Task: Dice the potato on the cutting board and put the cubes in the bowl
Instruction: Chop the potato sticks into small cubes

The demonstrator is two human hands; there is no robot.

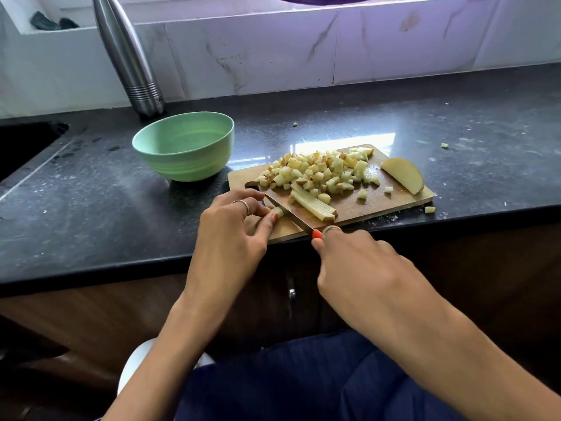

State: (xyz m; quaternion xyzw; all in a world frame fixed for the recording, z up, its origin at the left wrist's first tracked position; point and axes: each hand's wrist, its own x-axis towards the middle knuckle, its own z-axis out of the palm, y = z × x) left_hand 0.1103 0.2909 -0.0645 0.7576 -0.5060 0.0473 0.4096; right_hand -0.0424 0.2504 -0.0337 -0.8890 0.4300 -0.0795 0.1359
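Head view shows your potato strip lying at the near left corner of the cutting board, with your left hand pinching it between curled fingers and thumb. Your right hand is curled round the handle of the knife, whose blade lies across the strip just right of your fingertips. More strips lie right of the blade, and a heap of cubes covers the far half of the board. A potato slice rests at the board's right end. The green bowl stands on the tabletop just left of the board, holding no cubes. A steel bottle stands behind the bowl. Stray cubes lie on the tabletop near the board's right edge.
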